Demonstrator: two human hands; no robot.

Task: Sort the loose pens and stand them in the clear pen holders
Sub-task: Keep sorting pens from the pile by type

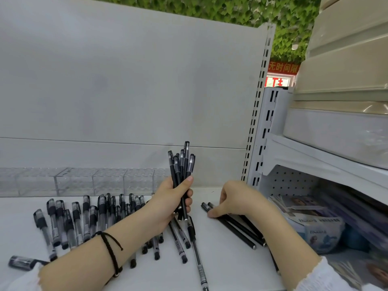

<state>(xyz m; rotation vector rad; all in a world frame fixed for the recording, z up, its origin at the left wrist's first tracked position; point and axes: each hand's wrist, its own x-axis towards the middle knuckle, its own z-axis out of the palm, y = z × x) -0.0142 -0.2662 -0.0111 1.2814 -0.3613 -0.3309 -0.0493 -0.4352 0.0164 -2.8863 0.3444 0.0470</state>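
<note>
On the white shelf [226,265], the clear pen holders [84,181] stood along the back, well apart from your hands, and the loose clear-barrelled pens [84,219] lay spread at the left. Your left hand [170,202] was curled tight round an upright bundle of black pens [181,164], their tops uneven; adding more could have loosened that grip and let some slide out. Your right hand [235,198] curled over the flat black pens [237,227], thumb pressed on them; a hurried lift might have rolled them away.
</note>
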